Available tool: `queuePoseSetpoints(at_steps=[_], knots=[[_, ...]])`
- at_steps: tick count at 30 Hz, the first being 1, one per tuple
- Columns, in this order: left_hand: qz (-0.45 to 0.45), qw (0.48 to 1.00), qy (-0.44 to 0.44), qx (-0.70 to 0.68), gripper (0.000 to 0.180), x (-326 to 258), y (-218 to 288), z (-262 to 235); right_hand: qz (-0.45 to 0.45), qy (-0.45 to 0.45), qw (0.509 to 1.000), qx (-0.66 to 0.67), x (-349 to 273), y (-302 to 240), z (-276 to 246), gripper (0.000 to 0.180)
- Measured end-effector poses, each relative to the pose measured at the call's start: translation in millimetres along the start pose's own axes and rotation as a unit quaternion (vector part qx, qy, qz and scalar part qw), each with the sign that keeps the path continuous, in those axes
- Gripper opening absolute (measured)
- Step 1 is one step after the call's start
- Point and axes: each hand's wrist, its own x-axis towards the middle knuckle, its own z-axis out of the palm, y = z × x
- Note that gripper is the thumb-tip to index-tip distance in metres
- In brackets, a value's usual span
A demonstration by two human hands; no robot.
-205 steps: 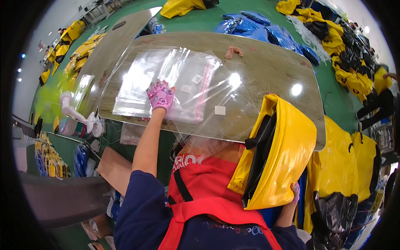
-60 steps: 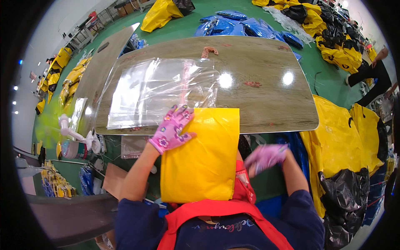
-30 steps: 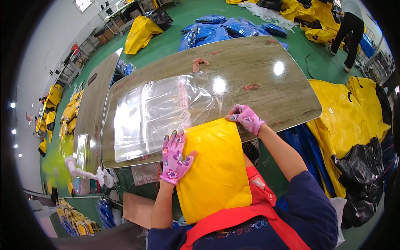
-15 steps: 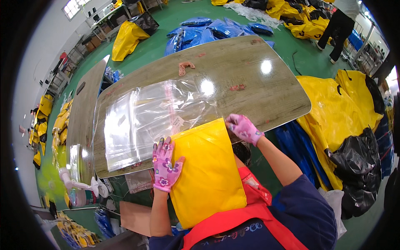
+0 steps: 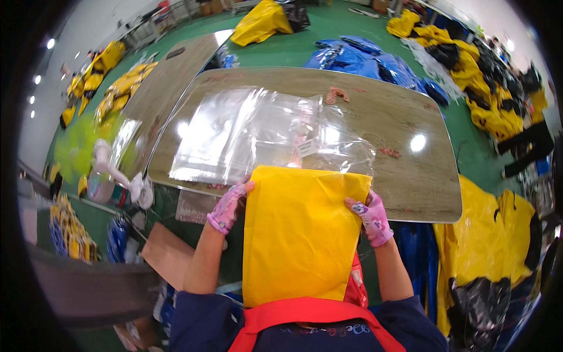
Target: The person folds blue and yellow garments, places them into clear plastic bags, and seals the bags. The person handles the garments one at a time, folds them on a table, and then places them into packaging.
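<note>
**Yellow garment held flat at the table edge**

Both hands wore pink patterned gloves. The left hand (image 5: 227, 206) gripped the upper left edge of a folded yellow garment (image 5: 299, 234), its fingers curled over the corner. The right hand (image 5: 369, 216) gripped the upper right edge in the same way. The garment hung between them, its top just over the near edge of the wooden table (image 5: 410, 176) and its lower part covering the person's chest, so what lay beneath it could not be seen. Its bottom edge disappeared behind a red apron (image 5: 311, 322). Clear plastic bags (image 5: 258, 135) lay spread on the table just beyond the garment; glare made their number and contents hard to tell.
</note>
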Motion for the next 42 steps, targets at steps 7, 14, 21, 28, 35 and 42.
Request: queuePoseSetpoints(at_steps=[7, 14, 21, 28, 35, 42], knots=[[0.041, 0.854, 0.162, 0.492, 0.038, -37.2, -10.9, 32.0, 0.03, 0.055, 0.998, 0.02, -44.6, -7.2, 22.7, 0.037], [0.093, 0.936, 0.032, 0.337, 0.043, -72.9, -47.6, 19.6, 0.082, 0.053, 0.981, -0.166, -124.3, 71.8, -0.9, 0.033], [0.142, 0.958, 0.065, 0.241, 0.037, -48.6, -113.3, 33.7, 0.091, 0.064, 0.993, -0.027, -76.8, 35.6, -15.3, 0.031], [0.129, 0.918, 0.114, 0.357, 0.025, -96.0, -136.5, 7.0, -0.045, 0.217, 0.967, -0.128, -129.1, 54.9, -8.1, 0.039], [0.026, 0.847, -0.022, 0.531, 0.025, -87.6, -94.8, -8.8, 0.125, 0.126, 0.983, 0.047, -113.6, 70.8, -31.3, 0.038], [0.018, 0.979, 0.016, 0.204, 0.018, -34.3, -105.6, -12.1, 0.167, 0.065, 0.981, 0.079, -102.6, 65.6, -51.4, 0.045]])
